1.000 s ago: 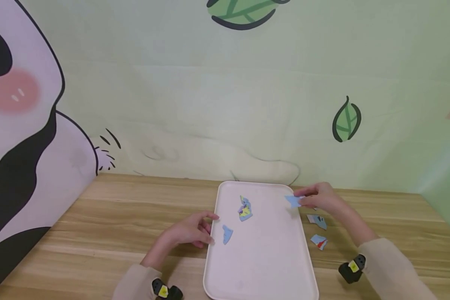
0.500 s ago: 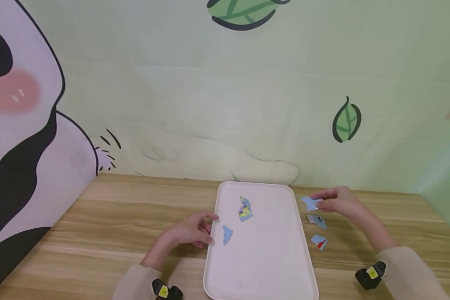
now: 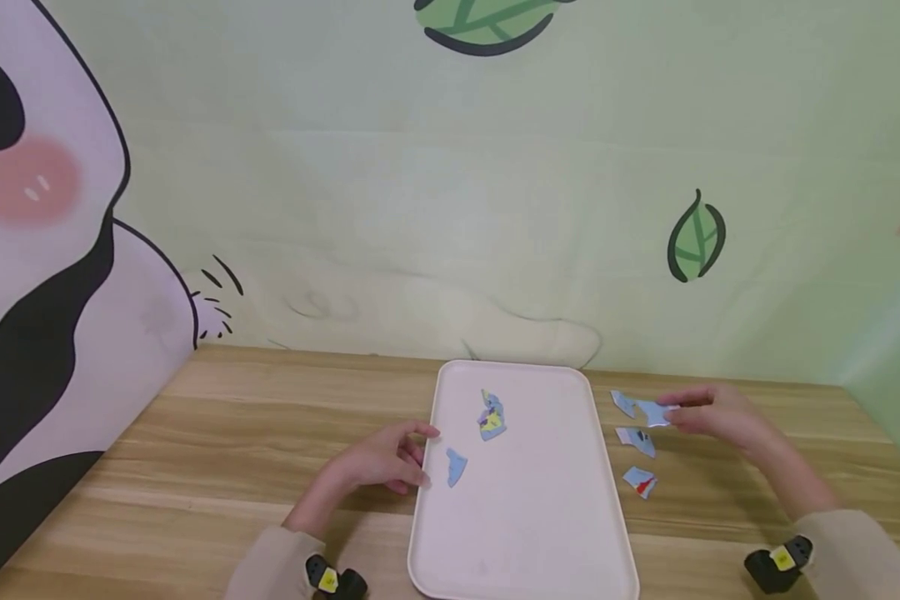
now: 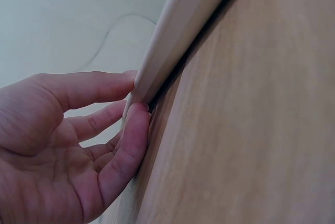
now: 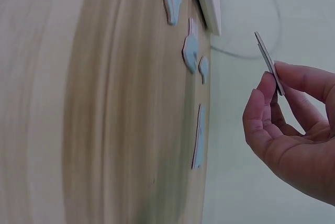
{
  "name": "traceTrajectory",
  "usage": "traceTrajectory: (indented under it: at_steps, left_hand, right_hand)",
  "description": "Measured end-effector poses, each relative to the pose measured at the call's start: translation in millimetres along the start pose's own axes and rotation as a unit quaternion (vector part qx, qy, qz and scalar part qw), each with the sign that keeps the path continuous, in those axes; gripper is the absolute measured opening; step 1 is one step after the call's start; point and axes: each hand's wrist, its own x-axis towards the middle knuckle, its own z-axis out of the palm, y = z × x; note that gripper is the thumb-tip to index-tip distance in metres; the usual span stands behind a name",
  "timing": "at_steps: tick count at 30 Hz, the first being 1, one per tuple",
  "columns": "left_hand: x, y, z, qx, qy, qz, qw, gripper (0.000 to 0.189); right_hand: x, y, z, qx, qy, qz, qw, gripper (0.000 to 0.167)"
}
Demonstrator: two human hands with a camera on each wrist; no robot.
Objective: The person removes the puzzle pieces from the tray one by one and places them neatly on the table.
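In the head view, my right hand point(image 3: 712, 411) pinches a flat light-blue puzzle piece point(image 3: 653, 412) between thumb and fingers, right of the tray. The right wrist view shows the held piece point(image 5: 268, 59) edge-on, raised off the table. My left hand point(image 3: 378, 457) holds the left rim of the white tray point(image 3: 525, 533); in the left wrist view its fingertips meet that rim point(image 4: 162, 46). On the tray lie a blue piece point(image 3: 456, 467) and a yellow, purple and blue cluster point(image 3: 491, 417), whose seams are too small to tell.
Beside the tray's right edge lie a small blue piece point(image 3: 623, 403), a piece with dark marks point(image 3: 636, 441) and a red-marked piece point(image 3: 641, 482). Another blue piece point(image 5: 198, 136) rests on the wooden table in the right wrist view. A printed wall cloth rises behind.
My right hand has carried the blue puzzle piece rightward from above the tray to over the table, uncovering a small blue piece. My left hand stays at the tray rim.
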Motion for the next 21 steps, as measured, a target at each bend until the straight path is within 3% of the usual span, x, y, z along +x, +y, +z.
traceTrajectory:
  at_steps: [21]
  left_hand:
    - [-1.6, 2.3, -0.2, 0.004, 0.003, -0.003, 1.0000, 0.058]
  right_hand:
    - [-7.5, 20.6, -8.7, -0.047, 0.006, 0.015, 0.9987, 0.037]
